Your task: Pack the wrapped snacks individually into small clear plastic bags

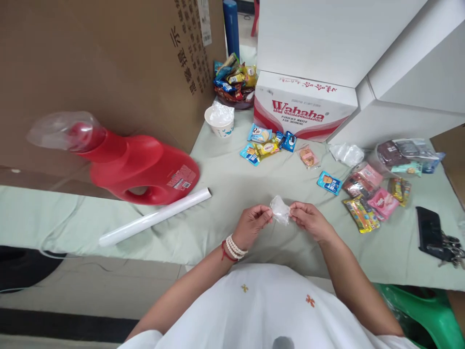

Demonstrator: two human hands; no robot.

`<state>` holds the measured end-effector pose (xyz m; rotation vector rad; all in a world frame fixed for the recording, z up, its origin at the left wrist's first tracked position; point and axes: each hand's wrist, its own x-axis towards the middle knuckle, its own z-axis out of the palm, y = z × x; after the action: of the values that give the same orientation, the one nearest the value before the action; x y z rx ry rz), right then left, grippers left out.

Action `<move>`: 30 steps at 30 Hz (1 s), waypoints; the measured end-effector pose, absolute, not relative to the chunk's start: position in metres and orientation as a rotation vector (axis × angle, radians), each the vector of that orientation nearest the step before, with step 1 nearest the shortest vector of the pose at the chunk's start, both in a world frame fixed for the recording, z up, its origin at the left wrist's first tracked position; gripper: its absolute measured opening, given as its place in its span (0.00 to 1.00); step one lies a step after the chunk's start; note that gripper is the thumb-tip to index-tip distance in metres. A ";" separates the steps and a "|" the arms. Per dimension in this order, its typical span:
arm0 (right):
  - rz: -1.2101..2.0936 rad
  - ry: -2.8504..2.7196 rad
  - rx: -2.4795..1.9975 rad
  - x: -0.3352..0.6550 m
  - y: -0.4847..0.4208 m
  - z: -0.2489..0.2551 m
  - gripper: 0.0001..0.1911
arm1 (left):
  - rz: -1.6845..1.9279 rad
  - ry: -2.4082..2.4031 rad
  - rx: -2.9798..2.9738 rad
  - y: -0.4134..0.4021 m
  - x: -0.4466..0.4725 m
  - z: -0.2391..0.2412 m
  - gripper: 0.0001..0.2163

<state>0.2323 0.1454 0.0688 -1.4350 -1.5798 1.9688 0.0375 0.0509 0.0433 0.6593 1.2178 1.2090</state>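
Between my two hands, just above the cloth-covered table (232,179), is a small crumpled piece of clear plastic film (279,210). My left hand (253,224) pinches its left edge between thumb and fingers. At its right edge, my right hand (311,220) pinches it the same way. Beyond the hands lie a pink-labelled snack packet (308,157) and a blue snack packet (329,182). Another group of blue and yellow packets (267,148) rests against the foot of the water carton.
A red jug (145,165) and a white roll (156,217) lie on the left. Behind stand a paper cup (220,127), a snack bowl (236,99) and a Wahaha carton (305,104). To the right are several packets (363,179), a phone (428,228) and keys (452,249).
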 end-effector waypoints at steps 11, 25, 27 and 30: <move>1.652 -1.731 -1.219 0.214 0.125 0.074 0.18 | 1.234 1.209 0.652 0.044 0.026 0.035 0.23; 1.347 -1.387 -1.543 0.236 0.134 0.062 0.23 | 1.277 1.230 0.711 0.032 0.000 0.038 0.20; 1.284 -1.507 -1.529 0.231 0.129 0.065 0.21 | 1.291 1.289 0.873 0.031 0.003 0.042 0.18; 1.452 -1.702 -1.405 0.216 0.122 0.074 0.23 | 1.296 1.324 1.144 0.031 0.006 0.049 0.15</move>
<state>0.2156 0.1215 0.0738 -1.4052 -1.7016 1.4521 0.0061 0.0308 0.0490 1.1443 1.3236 1.2963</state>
